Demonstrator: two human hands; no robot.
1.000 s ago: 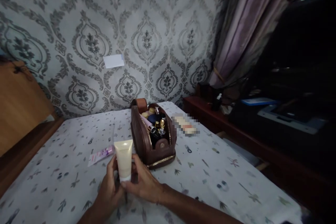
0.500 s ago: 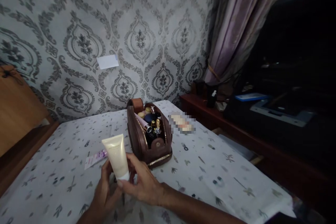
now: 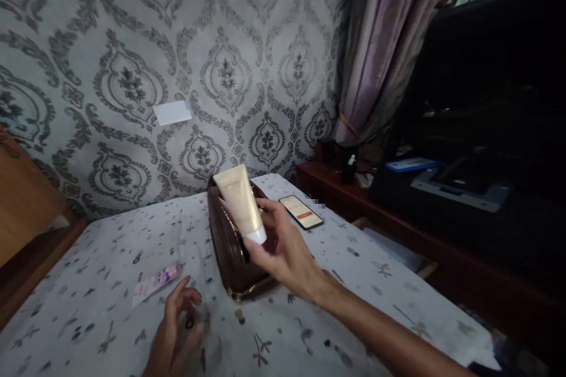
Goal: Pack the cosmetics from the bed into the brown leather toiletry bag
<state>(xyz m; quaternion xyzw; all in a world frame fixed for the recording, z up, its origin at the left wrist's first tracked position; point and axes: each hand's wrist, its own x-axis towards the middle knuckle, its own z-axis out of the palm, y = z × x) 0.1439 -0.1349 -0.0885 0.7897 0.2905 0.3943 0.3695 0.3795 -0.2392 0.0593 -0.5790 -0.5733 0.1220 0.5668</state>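
My right hand (image 3: pixel 283 250) grips a pale gold squeeze tube (image 3: pixel 241 200) near its white cap, with the cap pointing down. The tube is held over an open brown leather toiletry bag (image 3: pixel 219 247) and hides most of what is inside it. My left hand (image 3: pixel 177 318) is low over the table with curved, parted fingers and nothing in them. A smaller pink and white tube (image 3: pixel 157 281) lies flat on the cloth just beyond my left fingers.
A phone (image 3: pixel 301 212) with a lit screen lies right of the bag on the patterned tablecloth (image 3: pixel 101 259). Along the right runs a reddish-brown wooden ledge (image 3: pixel 329 185) with a small dark bottle (image 3: pixel 349 171) on it. A wooden panel (image 3: pixel 30 200) stands at the left.
The gold tube has moved up and right, from between both hands to over the bag in my right hand alone. My left hand has let go and dropped slightly.
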